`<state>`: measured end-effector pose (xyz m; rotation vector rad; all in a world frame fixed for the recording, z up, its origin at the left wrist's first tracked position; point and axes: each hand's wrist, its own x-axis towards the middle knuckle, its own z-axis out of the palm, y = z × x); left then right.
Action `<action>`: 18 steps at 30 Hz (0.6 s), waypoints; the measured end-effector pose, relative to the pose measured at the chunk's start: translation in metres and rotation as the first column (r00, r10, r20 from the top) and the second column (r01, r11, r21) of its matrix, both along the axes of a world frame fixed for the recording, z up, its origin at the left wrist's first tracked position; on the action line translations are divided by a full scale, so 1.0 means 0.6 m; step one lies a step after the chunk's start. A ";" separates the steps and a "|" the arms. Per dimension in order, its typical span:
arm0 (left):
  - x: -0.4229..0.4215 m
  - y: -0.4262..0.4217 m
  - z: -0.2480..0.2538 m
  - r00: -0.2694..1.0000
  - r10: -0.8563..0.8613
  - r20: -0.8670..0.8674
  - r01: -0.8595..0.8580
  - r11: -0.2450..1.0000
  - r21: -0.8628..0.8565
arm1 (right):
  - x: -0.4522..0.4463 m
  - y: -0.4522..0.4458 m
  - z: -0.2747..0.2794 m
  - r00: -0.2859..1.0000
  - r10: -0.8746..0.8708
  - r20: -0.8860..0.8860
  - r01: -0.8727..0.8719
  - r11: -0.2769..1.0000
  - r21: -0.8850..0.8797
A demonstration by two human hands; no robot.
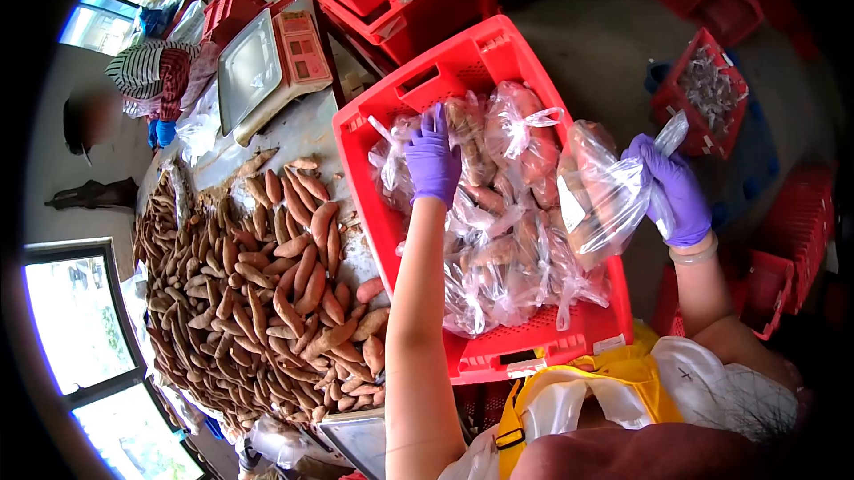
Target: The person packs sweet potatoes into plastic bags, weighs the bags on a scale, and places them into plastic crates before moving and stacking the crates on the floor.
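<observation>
Yellow straps are worn nearest; a filled bag is pinched by the right hand over the right rim of the red crate, the left hand laid, fingers extended, on packed bags inside.

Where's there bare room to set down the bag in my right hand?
The clearest patch is tabletop bordered by the scale, the sweet potatoes and the red crate. Inside the crate, only a narrow strip shows along its near wall. It's crowded across the heaped sweet potatoes and mid-crate, where bags lie packed together.
</observation>
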<state>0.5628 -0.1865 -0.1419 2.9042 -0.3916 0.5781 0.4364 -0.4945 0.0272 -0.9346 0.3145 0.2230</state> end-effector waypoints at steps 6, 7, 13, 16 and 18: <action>0.036 0.049 -0.035 0.981 0.079 -0.175 -0.071 0.996 0.055 | -0.022 0.007 0.031 0.996 0.092 -0.003 -0.092 0.996 0.003; 0.030 0.043 -0.033 0.980 0.066 -0.187 -0.056 0.997 0.060 | -0.028 0.007 0.028 0.992 0.129 0.001 -0.129 0.991 -0.039; -0.002 -0.060 0.048 0.988 -0.119 -0.094 0.120 0.993 -0.001 | -0.047 0.029 0.021 0.982 0.183 -0.039 -0.186 0.978 -0.093; -0.036 -0.152 0.095 0.926 -0.228 -0.301 0.076 0.893 -0.443 | -0.045 0.048 0.017 0.982 0.174 -0.072 -0.180 0.981 -0.078; -0.020 -0.180 0.029 0.943 -0.208 -0.261 0.040 0.849 -0.528 | -0.038 0.064 0.012 0.979 0.196 -0.056 -0.200 0.977 -0.074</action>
